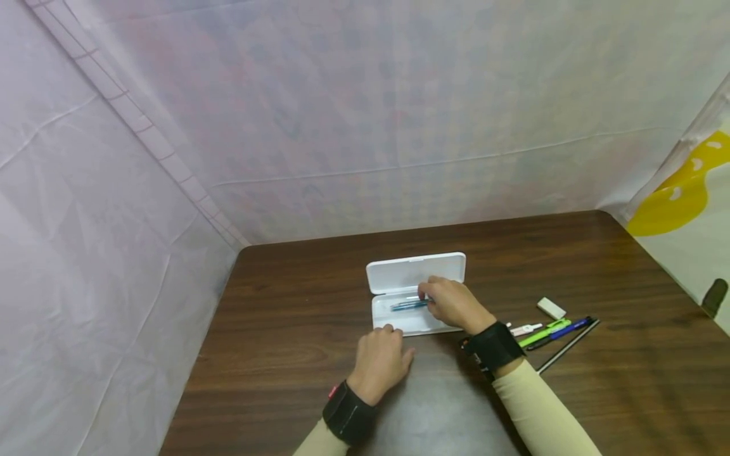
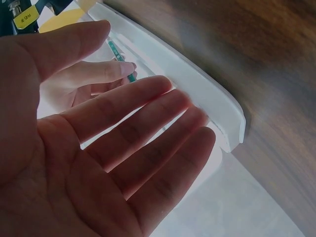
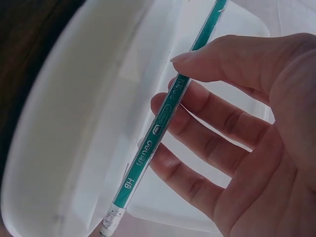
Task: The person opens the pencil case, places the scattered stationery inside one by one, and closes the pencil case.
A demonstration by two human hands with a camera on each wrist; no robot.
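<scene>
Just below frame centre, a green pencil (image 3: 160, 118) is pinched by the right hand (image 1: 454, 304) inside the white case (image 1: 399, 275); the left hand (image 1: 379, 361), fingers loosely straight, is held at the front rim. Lower right, a grey stick (image 1: 570, 345) is part-hidden by the sleeve (image 1: 542, 408)

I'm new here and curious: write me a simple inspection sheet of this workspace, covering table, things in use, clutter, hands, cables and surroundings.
Surface: dark wood-grain table.
Things in use: white case, open, lid raised; teal HB pencil held over its base.
Clutter: right of the case, a white block, a pink-and-white item, a green pen, a blue pen and a thin grey stick.
Hands: right hand pinches the pencil; left hand is at the case's near edge, fingers extended, contact unclear.
Cables: nothing seen.
Surroundings: pale sheeting behind and to the left; yellow patterned sheet at right.
</scene>
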